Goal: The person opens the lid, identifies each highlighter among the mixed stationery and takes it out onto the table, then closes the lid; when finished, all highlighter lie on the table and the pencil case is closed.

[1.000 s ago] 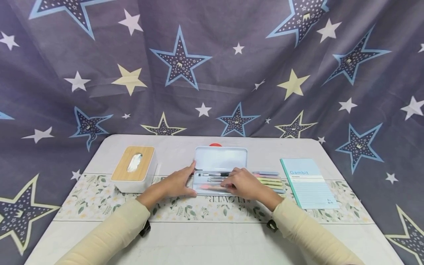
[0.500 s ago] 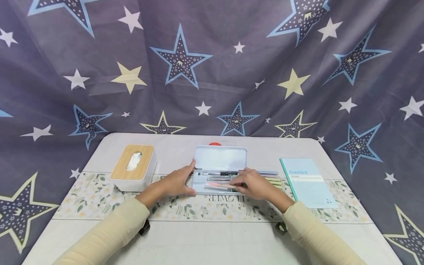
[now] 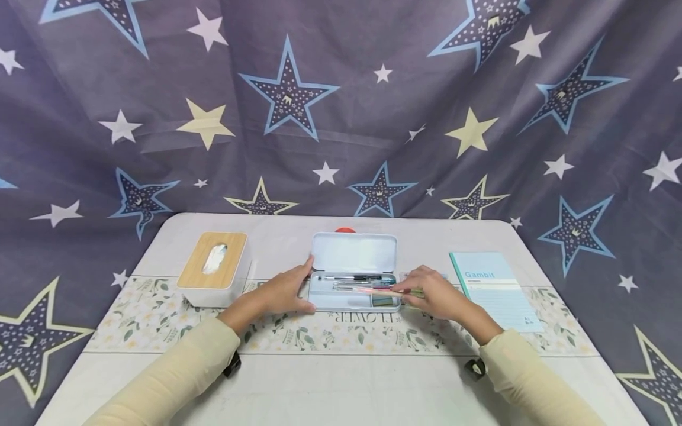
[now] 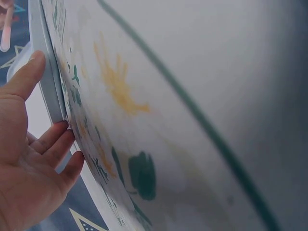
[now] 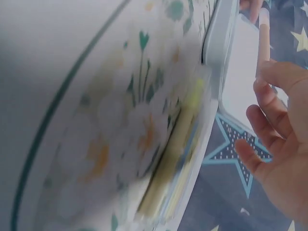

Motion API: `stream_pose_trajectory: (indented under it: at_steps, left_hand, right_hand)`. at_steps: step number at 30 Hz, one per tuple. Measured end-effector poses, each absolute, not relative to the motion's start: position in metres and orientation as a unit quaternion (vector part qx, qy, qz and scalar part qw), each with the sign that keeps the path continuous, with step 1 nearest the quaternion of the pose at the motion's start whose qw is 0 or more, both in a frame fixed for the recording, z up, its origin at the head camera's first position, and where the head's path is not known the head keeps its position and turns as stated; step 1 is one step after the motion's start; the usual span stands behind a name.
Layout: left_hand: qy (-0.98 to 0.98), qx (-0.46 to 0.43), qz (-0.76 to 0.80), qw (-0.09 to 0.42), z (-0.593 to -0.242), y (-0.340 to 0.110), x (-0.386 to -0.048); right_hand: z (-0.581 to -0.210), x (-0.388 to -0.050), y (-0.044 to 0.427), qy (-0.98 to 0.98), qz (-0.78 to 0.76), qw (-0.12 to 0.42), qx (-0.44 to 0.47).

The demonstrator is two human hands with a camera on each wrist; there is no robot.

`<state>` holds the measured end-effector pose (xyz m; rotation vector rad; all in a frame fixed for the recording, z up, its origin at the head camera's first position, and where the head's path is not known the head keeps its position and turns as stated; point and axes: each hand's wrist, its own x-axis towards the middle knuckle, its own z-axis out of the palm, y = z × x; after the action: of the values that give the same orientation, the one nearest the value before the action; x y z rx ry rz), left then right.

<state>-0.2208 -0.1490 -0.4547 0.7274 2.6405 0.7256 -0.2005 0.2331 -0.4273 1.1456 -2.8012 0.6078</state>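
Observation:
An open pale blue pencil case (image 3: 354,253) lies at the middle of the table, lid tipped back. Inside are a black pen (image 3: 367,277), several slim clear pens and a dark small block (image 3: 381,302) at the right. My left hand (image 3: 282,292) rests against the case's left side with fingers extended, thumb at the front corner. Between thumb and index finger my right hand (image 3: 434,294) pinches a peach-coloured pen (image 5: 263,43) with a clear cap, above the case's right end. Several yellowish pens (image 5: 166,168) lie right of the case, mostly hidden by this hand in the head view.
A tissue box (image 3: 213,260) with a wooden top stands at the left. To the right lies a light blue notebook (image 3: 501,296). Behind the lid a red object (image 3: 345,230) shows partly. A starry curtain (image 3: 341,118) hangs behind the table.
My right hand has lifted the peach-coloured pen out of the case's front part and moved right with it, uncovering the dark block. The left hand stays at the case.

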Motion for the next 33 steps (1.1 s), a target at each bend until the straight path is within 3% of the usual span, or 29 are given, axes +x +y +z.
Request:
stream_pose_trajectory:
  at_steps: [27,33]
  left_hand:
    - [0.92,0.252,0.257,0.156,-0.456,-0.15,-0.221]
    - [0.921,0.249,0.255,0.156,-0.457,-0.15,-0.221]
  right_hand:
    - [-0.453,-0.169,0.311,-0.927,0.175,0.086,0.32]
    - [-0.454,-0.163,0.322,-0.932,0.18,0.068,0.308]
